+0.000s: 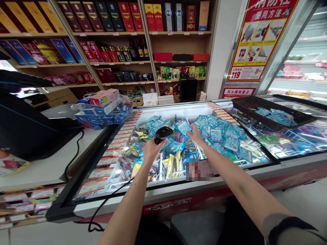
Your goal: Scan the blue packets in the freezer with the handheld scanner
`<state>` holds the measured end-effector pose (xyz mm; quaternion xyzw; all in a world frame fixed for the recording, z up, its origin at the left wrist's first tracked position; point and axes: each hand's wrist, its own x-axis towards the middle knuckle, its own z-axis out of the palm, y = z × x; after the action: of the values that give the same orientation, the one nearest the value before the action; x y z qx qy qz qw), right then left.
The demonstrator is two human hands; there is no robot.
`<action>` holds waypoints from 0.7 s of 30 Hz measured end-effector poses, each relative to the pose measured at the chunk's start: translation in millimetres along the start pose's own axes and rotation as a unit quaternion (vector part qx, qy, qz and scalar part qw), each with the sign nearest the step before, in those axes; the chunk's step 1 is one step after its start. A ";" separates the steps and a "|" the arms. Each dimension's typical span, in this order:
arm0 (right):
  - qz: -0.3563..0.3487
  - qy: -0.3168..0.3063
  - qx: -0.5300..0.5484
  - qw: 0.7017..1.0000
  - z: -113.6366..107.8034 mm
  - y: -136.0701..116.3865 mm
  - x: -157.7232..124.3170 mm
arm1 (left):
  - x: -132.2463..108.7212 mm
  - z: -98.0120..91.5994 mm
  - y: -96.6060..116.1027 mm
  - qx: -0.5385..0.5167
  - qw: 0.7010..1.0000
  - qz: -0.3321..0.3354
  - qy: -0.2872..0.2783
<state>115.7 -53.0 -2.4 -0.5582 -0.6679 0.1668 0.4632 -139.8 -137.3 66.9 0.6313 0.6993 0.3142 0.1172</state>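
Note:
My left hand [151,149] is wrapped round the handle of a black barcode scanner [164,132], held above the freezer with its head pointing right. With its fingertips, my right hand [197,136] grips the edge of a blue and white packet [183,127] just right of the scanner. Many similar blue packets [216,134] lie in a loose spread on the glass freezer top [153,115], mostly right of my right hand. Beneath the glass are yellow ice cream wrappers [171,165]. A phone [200,169], its screen partly blurred out, lies near the front edge.
Blue and pink boxes in clear plastic [103,107] sit at the left corner. A black tray [278,114] holding more blue packets rests on the right freezer. The scanner's cable [102,204] hangs over the front edge. A dark checkout machine [22,115] stands left; stocked shelves [112,34] rise behind.

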 end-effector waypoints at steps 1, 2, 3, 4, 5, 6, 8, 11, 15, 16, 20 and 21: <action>-0.001 0.005 0.004 1.000 -4.5 0.6 0.1 | -1.5 1.3 2.7 0.002 1.000 0.000 -0.003; -0.006 0.005 0.001 1.000 -9.2 1.5 0.5 | -2.8 3.1 5.7 0.000 1.000 0.001 -0.008; -0.013 0.004 -0.004 1.000 -14.0 2.8 1.0 | -4.0 5.2 9.1 -0.004 1.000 0.003 -0.014; -0.020 0.003 -0.007 1.000 -18.6 4.7 1.4 | -5.1 7.8 12.7 -0.009 1.000 0.007 -0.020; -0.027 0.003 -0.007 1.000 -22.8 7.2 1.7 | -6.0 10.5 16.6 -0.013 0.999 0.014 -0.026; -0.034 0.004 -0.002 0.999 -26.4 10.2 1.7 | -6.9 13.4 20.5 -0.014 0.999 0.021 -0.031; -0.043 0.006 0.015 0.999 -31.4 17.0 0.7 | -8.3 18.9 28.4 -0.007 0.999 0.038 -0.037; -0.045 0.009 0.040 0.998 -33.1 25.8 -1.6 | -9.7 24.9 37.6 0.007 0.998 0.055 -0.041; -0.026 0.020 0.037 0.999 -29.5 29.7 -2.4 | -9.9 27.4 43.0 0.017 0.997 0.053 -0.046; -0.022 0.020 0.034 0.999 -28.7 29.5 -2.3 | -9.6 27.5 43.5 0.019 0.997 0.052 -0.047; -0.015 0.016 0.020 1.000 -29.5 26.9 -2.8 | -8.5 27.9 45.4 0.031 0.997 0.055 -0.053; -0.017 0.014 0.016 1.000 -30.3 26.3 -3.2 | -8.3 28.3 45.9 0.036 0.996 0.057 -0.054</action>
<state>155.5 -56.3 -7.6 -0.5418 -0.6681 0.1620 0.4836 -85.4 -136.7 70.0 0.6901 0.6653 0.2610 0.1139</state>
